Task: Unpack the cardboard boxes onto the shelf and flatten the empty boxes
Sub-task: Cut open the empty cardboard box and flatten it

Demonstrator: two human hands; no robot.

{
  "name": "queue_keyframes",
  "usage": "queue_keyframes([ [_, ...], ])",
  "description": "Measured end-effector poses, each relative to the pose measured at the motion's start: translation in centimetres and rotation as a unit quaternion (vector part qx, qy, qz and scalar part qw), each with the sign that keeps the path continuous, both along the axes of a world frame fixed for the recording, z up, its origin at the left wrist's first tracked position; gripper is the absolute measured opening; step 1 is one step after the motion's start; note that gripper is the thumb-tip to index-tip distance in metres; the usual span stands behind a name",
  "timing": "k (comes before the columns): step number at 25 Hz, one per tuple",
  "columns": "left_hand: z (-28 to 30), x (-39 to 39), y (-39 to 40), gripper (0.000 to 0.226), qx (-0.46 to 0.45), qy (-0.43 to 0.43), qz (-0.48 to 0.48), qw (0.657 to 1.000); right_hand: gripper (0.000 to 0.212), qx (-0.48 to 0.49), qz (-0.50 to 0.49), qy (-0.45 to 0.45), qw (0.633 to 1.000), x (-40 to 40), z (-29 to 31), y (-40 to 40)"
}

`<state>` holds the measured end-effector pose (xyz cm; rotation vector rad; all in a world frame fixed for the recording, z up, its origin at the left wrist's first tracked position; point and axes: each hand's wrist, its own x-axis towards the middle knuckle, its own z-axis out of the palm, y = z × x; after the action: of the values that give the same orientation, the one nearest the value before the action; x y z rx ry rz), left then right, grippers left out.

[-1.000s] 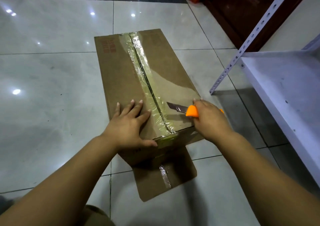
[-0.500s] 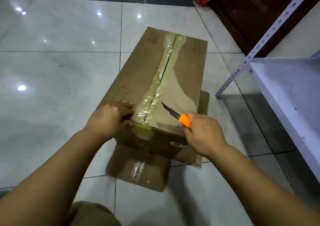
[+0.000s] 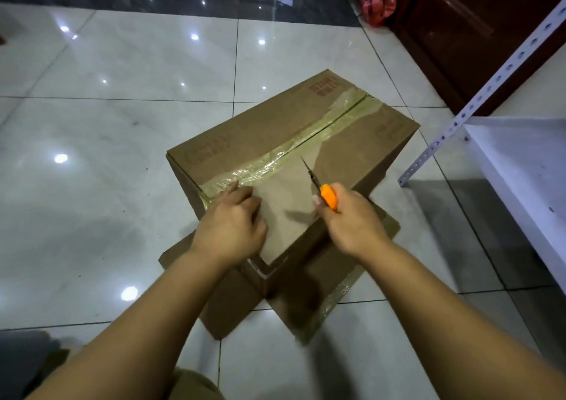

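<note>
Right hand (image 3: 352,222) grips knife (image 3: 326,194); left hand (image 3: 232,225), seemingly flat, presses box (image 3: 260,142).

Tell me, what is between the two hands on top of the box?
In the head view, only bare brown cardboard of the box's near top flap lies between the left hand and the right hand, which holds the orange knife.

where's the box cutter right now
In the head view the orange box cutter is gripped in the right hand, right of centre above the taped cardboard box, its blade pointing toward the tape seam.
</note>
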<state>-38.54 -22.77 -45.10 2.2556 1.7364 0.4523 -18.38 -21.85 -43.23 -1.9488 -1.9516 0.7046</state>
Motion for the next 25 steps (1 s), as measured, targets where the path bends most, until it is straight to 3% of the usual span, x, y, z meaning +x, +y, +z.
queue_keyframes([
  [3,-0.5,1.3,-0.2,0.098,-0.123,0.122,-0.034,0.984,0.053,-0.065,0.04,-0.11,0.991,2.5,-0.9,2.2],
  [5,-0.6,1.7,0.1,0.103,-0.129,0.132,-0.034,0.982,0.061,-0.089,0.057,-0.124,0.987,2.9,-0.9,2.8],
  [17,1.1,-2.2,0.9,0.057,-0.136,0.087,-0.075,0.984,0.026,0.012,0.082,-0.193,0.978,-3.0,0.7,1.8],
  [21,1.2,-6.4,1.1,0.045,-0.115,0.104,0.012,0.988,0.031,0.01,0.116,-0.158,0.981,-7.0,1.0,0.8],
  [25,0.8,-7.7,1.0,0.03,-0.05,0.115,0.055,0.991,0.027,-0.019,0.119,-0.063,0.991,-9.9,1.0,-0.3],
])
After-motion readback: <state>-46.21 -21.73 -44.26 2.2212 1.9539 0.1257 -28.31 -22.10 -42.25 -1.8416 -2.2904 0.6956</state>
